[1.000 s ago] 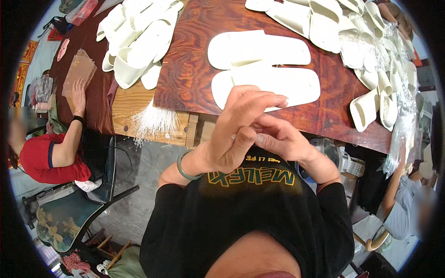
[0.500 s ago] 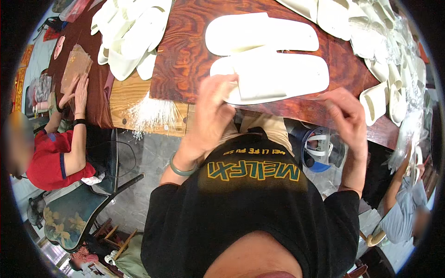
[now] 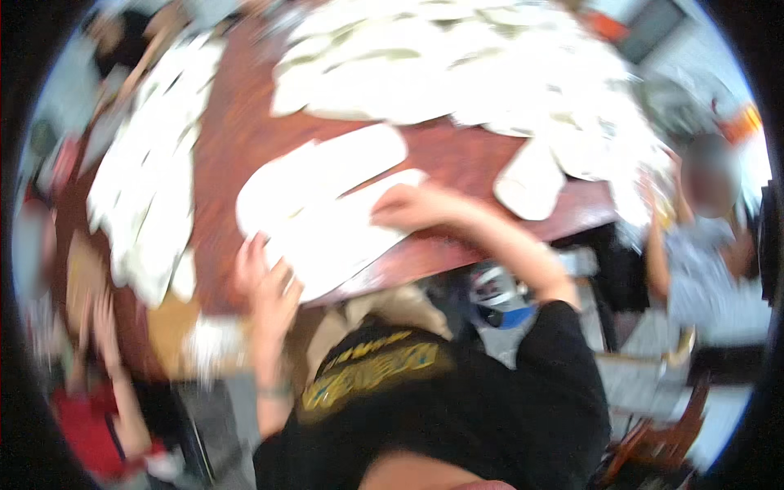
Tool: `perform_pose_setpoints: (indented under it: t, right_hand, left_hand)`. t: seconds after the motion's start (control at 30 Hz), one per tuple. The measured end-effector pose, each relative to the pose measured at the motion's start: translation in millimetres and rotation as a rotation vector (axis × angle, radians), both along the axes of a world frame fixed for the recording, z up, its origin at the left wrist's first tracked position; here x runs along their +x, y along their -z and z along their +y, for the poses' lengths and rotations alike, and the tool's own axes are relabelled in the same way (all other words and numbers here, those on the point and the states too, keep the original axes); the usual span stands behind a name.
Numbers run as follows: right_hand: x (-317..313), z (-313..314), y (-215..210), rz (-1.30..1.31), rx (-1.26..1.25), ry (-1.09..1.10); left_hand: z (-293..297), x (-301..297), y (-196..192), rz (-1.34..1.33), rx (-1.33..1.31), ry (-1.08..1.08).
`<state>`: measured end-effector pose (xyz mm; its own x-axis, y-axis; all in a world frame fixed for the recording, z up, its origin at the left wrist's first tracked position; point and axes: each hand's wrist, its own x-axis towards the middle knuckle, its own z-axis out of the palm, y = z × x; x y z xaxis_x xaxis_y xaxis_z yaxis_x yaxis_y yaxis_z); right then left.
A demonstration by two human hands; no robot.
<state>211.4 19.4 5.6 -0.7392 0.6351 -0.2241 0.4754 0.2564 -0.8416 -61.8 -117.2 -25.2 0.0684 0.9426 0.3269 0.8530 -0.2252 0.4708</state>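
A pair of white slide slippers lies side by side on the dark red wooden table. The far slipper (image 3: 359, 157) points up and to the right. Across the near slipper (image 3: 327, 253), my right hand (image 3: 412, 208) rests over its right part with the fingers curled together. What those fingers pinch, if anything, is hidden and blurred. My left hand (image 3: 269, 286) is at the near slipper's left end, fingers apart and touching its edge. The whole view is smeared by motion.
A large heap of white slippers (image 3: 441, 65) covers the table's (image 3: 233, 106) far side. Another white pile (image 3: 151, 180) runs along the left. A bunch of thin white strands (image 3: 214, 347) hangs at the near left edge. Other people work on both sides.
The view has swung, so the slippers appear lower, further left and tilted. My right hand has come from beside the near slipper onto it. My left hand stays at its left end.
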Motion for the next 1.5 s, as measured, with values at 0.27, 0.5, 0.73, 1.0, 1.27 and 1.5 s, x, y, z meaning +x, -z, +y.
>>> perform_pose_setpoints:
  t: [0.27,0.5,0.73,1.0,1.27,1.5]
  right_hand:
    - [-69,1,-4,0.056,0.068,-0.221]
    - [-77,14,19,0.193,0.021,-0.250]
    - [-80,11,4,0.136,-0.082,-0.253]
    - [-29,7,-27,-0.120,0.413,-0.278]
    - [-14,-6,-39,-0.151,1.036,-0.214]
    - [-28,-9,-47,-0.192,1.232,0.023]
  left_hand:
    - [5,-4,14,-0.099,-0.088,0.023]
    - [7,-3,2,-0.173,-0.089,0.009]
    - [-2,-19,4,-0.257,-0.107,-0.031]
    - [-31,-43,-14,-0.442,0.016,-0.158]
    - [-31,-47,-36,-1.048,-0.229,-0.300]
    - [22,-59,-28,-1.783,-0.225,0.039]
